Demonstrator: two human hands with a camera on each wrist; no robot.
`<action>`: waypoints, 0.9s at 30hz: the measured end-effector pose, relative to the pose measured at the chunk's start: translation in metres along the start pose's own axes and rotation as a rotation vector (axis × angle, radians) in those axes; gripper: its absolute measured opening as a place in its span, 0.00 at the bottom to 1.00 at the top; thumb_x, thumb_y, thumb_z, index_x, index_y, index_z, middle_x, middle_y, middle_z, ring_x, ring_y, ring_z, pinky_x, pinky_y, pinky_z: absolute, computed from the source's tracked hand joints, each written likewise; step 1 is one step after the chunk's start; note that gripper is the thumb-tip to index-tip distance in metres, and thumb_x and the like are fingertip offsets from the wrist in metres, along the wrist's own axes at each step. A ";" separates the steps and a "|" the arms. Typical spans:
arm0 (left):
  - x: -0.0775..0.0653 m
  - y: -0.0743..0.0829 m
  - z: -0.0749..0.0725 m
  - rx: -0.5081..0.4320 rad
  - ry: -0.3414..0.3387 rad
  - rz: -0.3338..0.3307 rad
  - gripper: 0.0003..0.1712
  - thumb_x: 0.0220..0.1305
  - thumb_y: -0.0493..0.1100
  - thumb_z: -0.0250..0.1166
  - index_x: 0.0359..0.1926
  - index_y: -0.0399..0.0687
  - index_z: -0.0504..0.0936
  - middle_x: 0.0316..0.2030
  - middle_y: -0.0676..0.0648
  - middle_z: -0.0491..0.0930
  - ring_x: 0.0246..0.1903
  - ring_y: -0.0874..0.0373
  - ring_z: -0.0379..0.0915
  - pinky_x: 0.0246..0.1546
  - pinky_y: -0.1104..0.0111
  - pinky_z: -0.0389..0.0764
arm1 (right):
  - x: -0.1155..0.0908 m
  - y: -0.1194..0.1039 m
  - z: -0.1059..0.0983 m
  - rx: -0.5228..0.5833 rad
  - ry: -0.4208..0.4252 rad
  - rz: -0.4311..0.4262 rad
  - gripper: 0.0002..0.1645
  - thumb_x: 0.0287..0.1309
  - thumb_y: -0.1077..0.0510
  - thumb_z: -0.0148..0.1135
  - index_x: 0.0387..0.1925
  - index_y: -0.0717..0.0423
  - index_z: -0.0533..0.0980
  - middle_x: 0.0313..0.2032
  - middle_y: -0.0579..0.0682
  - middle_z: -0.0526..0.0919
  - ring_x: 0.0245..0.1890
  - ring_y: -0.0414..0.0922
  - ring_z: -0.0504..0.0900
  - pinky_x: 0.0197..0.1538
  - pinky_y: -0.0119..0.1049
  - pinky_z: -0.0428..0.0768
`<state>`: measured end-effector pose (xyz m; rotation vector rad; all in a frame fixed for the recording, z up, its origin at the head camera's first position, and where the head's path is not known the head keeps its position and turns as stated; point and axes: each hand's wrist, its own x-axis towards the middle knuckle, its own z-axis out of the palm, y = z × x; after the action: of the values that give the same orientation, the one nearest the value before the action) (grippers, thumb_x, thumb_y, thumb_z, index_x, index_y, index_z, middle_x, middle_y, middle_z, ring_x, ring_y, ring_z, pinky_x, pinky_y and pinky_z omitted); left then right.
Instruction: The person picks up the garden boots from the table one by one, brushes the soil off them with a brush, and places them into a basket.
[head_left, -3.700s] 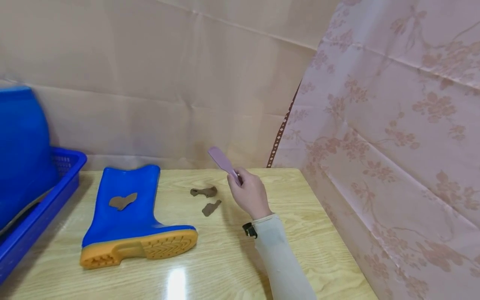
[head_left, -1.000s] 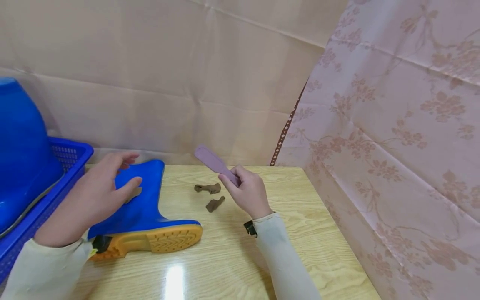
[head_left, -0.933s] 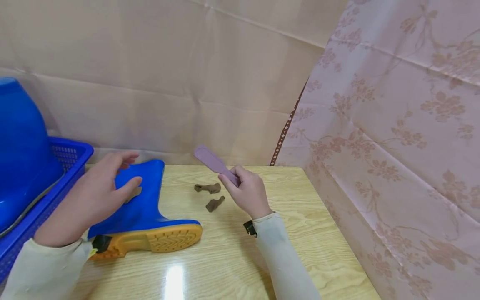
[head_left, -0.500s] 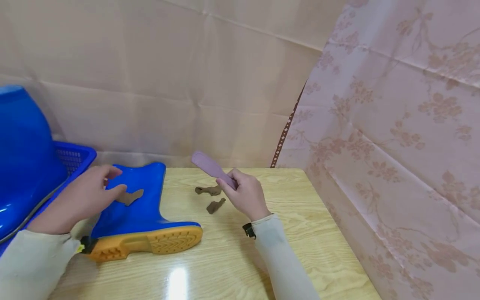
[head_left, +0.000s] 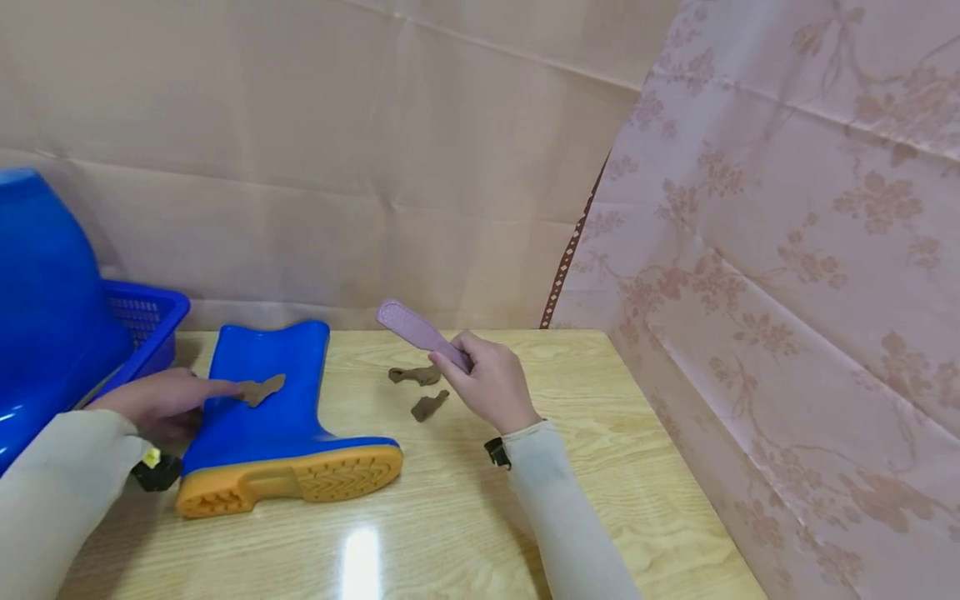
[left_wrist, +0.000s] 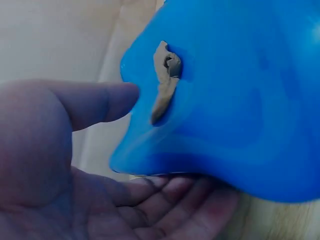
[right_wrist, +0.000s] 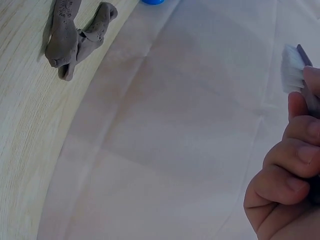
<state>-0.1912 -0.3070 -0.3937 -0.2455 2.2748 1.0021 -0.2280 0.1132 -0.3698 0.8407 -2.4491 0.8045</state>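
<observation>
A blue rubber boot (head_left: 262,421) with a yellow sole lies on its side on the table, a strip of brown clay-like stuff (head_left: 264,390) stuck to its shaft. My left hand (head_left: 168,398) is at the shaft's left side. In the left wrist view its thumb stretches over the boot's edge, near the brown strip (left_wrist: 166,82), while the loosely bent fingertips (left_wrist: 200,200) reach under the boot and are partly hidden. My right hand (head_left: 495,379) grips a purple-handled brush (head_left: 416,327) in the air right of the boot; white bristles (right_wrist: 292,70) show in the right wrist view.
Two more brown lumps, one nearer (head_left: 430,406) and one farther (head_left: 412,376), lie on the wood-grain table (head_left: 420,533) between boot and right hand. At the left a blue plastic basket (head_left: 153,333) holds another blue boot (head_left: 45,317). Cloth (head_left: 337,167) hangs behind.
My left hand came into view, passed above the boot shaft, then drew left and lowered to the boot's side. The brush in my right hand has tipped over a little to the left.
</observation>
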 end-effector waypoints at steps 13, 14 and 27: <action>0.019 -0.003 -0.002 -0.280 -0.212 0.008 0.62 0.78 0.58 0.55 0.68 0.08 0.24 0.70 0.10 0.35 0.72 0.18 0.43 0.70 0.39 0.65 | 0.001 0.003 -0.005 -0.036 -0.020 0.002 0.16 0.68 0.45 0.68 0.29 0.49 0.78 0.16 0.38 0.66 0.16 0.34 0.61 0.20 0.29 0.58; 0.021 -0.004 -0.002 -0.286 -0.218 0.009 0.63 0.78 0.58 0.56 0.68 0.08 0.24 0.70 0.10 0.35 0.72 0.18 0.43 0.70 0.39 0.64 | 0.001 0.003 -0.006 -0.041 -0.028 0.003 0.16 0.68 0.44 0.68 0.29 0.49 0.78 0.16 0.38 0.66 0.16 0.34 0.62 0.20 0.29 0.58; 0.031 -0.012 -0.007 -0.255 -0.225 -0.010 0.67 0.74 0.62 0.59 0.68 0.08 0.26 0.70 0.11 0.44 0.68 0.23 0.61 0.65 0.45 0.75 | 0.002 0.005 -0.010 -0.066 -0.043 0.020 0.17 0.68 0.44 0.67 0.30 0.50 0.79 0.16 0.39 0.67 0.16 0.34 0.62 0.20 0.29 0.59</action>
<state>-0.2141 -0.3174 -0.4170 -0.2373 1.9420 1.2489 -0.2307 0.1223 -0.3636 0.8184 -2.5107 0.7157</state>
